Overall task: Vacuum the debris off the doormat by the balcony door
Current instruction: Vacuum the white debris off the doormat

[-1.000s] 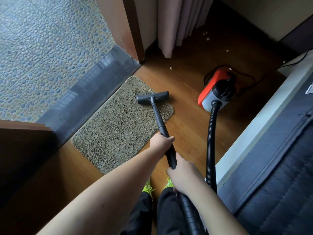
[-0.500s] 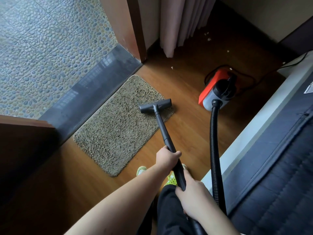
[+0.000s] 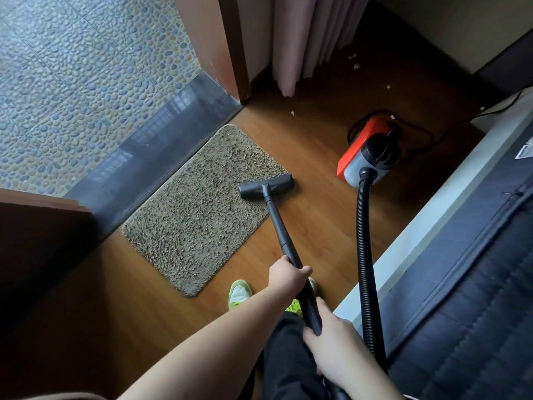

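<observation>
A shaggy beige doormat lies on the wood floor along the dark threshold of the balcony door. The black floor nozzle rests on the mat's right edge, near its far corner. A black wand runs back from the nozzle to me. My left hand grips the wand midway. My right hand grips it lower, close to my body. A ribbed black hose leads to the orange and grey vacuum body on the floor to the right.
Small white scraps lie on the floor near the curtain at the back. A dark mattress on a white base fills the right side. My green shoes stand just short of the mat. A wooden door frame rises beside the threshold.
The nozzle has slid back toward me along the mat's right edge, and both hands have pulled the wand closer to my body. My shoes have come into view.
</observation>
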Demonstrator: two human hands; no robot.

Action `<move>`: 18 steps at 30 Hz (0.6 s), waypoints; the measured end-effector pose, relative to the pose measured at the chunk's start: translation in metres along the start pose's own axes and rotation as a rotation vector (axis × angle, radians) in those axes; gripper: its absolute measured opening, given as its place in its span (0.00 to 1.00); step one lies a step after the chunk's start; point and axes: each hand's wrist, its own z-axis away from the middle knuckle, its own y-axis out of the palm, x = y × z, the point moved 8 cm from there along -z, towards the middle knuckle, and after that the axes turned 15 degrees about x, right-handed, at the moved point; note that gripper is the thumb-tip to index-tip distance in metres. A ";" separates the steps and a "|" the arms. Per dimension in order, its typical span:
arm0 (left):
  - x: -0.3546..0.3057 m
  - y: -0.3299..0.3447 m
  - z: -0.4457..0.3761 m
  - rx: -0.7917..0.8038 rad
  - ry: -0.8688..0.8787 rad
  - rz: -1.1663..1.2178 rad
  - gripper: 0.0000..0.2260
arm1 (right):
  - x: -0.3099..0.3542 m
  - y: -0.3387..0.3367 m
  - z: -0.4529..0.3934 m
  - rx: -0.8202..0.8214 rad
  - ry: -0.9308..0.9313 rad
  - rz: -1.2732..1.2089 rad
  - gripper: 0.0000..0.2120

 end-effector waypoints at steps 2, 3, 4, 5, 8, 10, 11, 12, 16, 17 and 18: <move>-0.001 0.000 -0.003 -0.001 0.001 0.000 0.16 | -0.001 -0.001 -0.002 0.004 0.014 0.001 0.28; -0.002 0.000 -0.004 -0.002 0.002 0.004 0.16 | -0.002 -0.002 -0.004 0.004 0.021 0.005 0.28; -0.004 -0.001 -0.004 -0.003 0.004 0.005 0.15 | -0.001 -0.004 -0.005 0.002 0.025 0.012 0.28; -0.005 -0.003 -0.005 -0.007 0.005 0.006 0.15 | 0.000 -0.005 -0.007 0.003 0.030 0.020 0.29; -0.010 -0.010 -0.010 -0.017 0.003 0.022 0.14 | 0.006 -0.008 -0.013 0.009 0.024 0.019 0.30; -0.015 -0.015 -0.012 -0.014 0.005 0.045 0.13 | 0.011 -0.011 -0.020 0.005 0.008 0.008 0.29; -0.018 -0.017 -0.013 -0.010 0.007 0.054 0.13 | 0.013 -0.013 -0.023 0.004 0.003 -0.001 0.28; -0.022 -0.020 -0.013 -0.011 0.010 0.057 0.12 | 0.016 -0.015 -0.025 0.002 0.000 -0.008 0.27; -0.029 -0.033 -0.014 -0.026 0.006 0.055 0.13 | 0.028 -0.019 -0.032 0.005 -0.006 -0.014 0.25; -0.030 -0.035 -0.015 -0.027 0.007 0.053 0.13 | 0.031 -0.019 -0.032 0.003 -0.007 -0.018 0.25; -0.031 -0.036 -0.015 -0.027 0.007 0.050 0.14 | 0.033 -0.020 -0.033 -0.001 -0.012 -0.021 0.26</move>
